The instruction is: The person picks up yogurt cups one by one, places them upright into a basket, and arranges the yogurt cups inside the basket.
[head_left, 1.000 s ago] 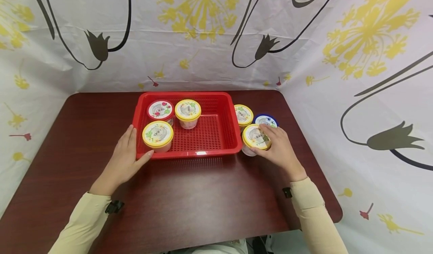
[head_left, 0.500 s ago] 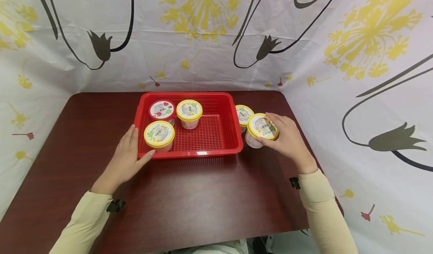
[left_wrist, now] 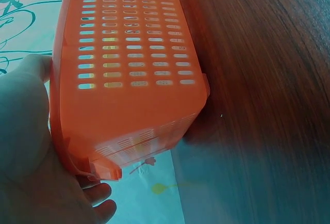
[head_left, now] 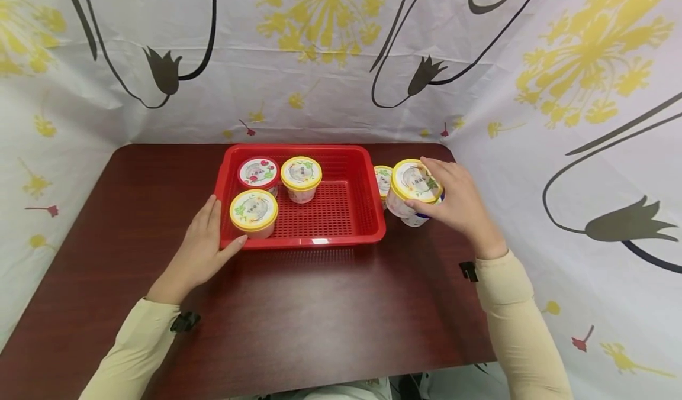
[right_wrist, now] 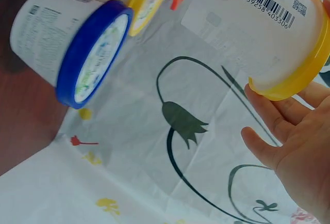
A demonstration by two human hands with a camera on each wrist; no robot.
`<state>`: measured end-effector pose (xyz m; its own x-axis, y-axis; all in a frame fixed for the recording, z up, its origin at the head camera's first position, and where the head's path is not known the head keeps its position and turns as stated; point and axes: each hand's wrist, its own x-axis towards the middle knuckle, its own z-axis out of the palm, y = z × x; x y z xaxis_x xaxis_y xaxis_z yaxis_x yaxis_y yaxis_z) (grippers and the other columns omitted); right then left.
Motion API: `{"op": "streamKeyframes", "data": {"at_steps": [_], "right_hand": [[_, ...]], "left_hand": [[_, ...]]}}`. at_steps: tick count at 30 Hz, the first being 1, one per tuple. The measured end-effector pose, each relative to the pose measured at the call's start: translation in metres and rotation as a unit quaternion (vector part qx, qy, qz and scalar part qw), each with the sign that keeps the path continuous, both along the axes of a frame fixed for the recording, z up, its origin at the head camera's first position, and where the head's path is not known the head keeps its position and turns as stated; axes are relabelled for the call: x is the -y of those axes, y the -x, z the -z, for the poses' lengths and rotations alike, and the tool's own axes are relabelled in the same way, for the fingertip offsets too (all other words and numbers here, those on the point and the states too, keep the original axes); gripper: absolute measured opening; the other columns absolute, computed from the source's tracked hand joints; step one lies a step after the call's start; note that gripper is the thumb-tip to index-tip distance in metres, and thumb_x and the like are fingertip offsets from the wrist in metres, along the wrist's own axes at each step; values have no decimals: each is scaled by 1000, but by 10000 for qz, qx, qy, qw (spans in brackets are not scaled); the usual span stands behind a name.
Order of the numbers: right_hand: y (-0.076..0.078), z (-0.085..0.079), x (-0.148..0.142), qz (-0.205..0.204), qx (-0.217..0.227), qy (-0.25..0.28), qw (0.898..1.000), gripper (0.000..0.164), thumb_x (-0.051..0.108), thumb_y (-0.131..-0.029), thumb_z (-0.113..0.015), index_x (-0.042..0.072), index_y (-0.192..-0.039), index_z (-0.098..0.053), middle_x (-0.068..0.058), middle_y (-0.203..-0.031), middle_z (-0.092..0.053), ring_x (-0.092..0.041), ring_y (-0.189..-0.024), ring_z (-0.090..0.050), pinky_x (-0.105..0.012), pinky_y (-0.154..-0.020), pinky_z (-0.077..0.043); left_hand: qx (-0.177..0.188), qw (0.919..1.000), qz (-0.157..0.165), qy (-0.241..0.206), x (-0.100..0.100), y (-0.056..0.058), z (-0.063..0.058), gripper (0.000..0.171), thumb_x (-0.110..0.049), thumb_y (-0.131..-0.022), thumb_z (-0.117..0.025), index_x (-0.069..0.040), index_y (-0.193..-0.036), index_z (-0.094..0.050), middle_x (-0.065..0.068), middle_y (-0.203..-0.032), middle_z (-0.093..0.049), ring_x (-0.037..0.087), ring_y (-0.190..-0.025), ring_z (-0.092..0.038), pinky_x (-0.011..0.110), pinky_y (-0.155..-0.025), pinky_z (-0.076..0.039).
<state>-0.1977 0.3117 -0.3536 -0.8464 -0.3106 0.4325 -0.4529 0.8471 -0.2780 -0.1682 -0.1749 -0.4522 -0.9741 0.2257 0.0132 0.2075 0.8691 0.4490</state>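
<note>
My right hand [head_left: 455,199] grips a white tub with a yellow lid [head_left: 417,181] by its lid, and the tub hangs tilted above the table. Below it, partly hidden, stands a tub with a blue lid [right_wrist: 93,53]. Another yellow-lidded tub [head_left: 382,181] sits against the right side of the red plastic basket [head_left: 306,244]. At the basket's front left corner my left hand [head_left: 197,249] holds the edge, thumb on the front rim and fingers along the left side. Inside the basket are a red-lidded tub [head_left: 259,172] and two yellow-lidded tubs [head_left: 301,173] towards its left.
The basket stands near the back of a dark wooden table [head_left: 314,317]. Patterned white cloth [head_left: 319,110] hangs behind the table and along both sides. The right part of the basket floor [head_left: 330,210] shows bare mesh.
The yellow-lidded tub in my right hand has risen off the table and moved back, now in front of the blue-lidded tub in view. My left hand stays at the basket corner.
</note>
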Motion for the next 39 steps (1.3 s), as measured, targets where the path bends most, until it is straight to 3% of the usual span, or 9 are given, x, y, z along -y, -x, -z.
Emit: {"op": "streamKeyframes", "data": {"at_steps": [11,23,32,39], "right_hand": [[9,-16,23,-117,43,72,9999,78,41,-69,-86,13,-136,-59,-11,-136,-61,-30,-124,-53,-54,-110,-34],[27,-7,56,-653,104,260,9975,73,41,-71,-85,17,-135,-59,-10,-139,-55,-29,-129,-49,-55,-112,-32],[39,8,75,-732,797,468,9930,72,39,-74,-83,22,-137,-54,-8,-144,-48,-27,-131,-43,-58,-111,-33],[48,18,84,-794,1042,321,9909,71,38,-74,-81,22,-137,-53,-9,-144,-46,-26,-130,-43,-58,-112,-31]], "left_hand": [[33,10000,-24,-34,0,-1,-1,108,-53,-90,-63,-2,-158,4,22,-165,-3,47,-146,-17,70,-103,-40],[67,10000,5,26,0,-1,-1,107,-56,-91,-59,0,-158,3,24,-165,-3,47,-147,-16,71,-108,-34],[44,10000,-9,-8,-2,-2,-1,106,-52,-91,-61,1,-157,2,24,-165,-3,47,-147,-16,71,-110,-32],[37,10000,-10,-1,-2,-2,-2,106,-54,-91,-59,1,-157,2,24,-165,-4,47,-147,-16,71,-109,-32]]}}
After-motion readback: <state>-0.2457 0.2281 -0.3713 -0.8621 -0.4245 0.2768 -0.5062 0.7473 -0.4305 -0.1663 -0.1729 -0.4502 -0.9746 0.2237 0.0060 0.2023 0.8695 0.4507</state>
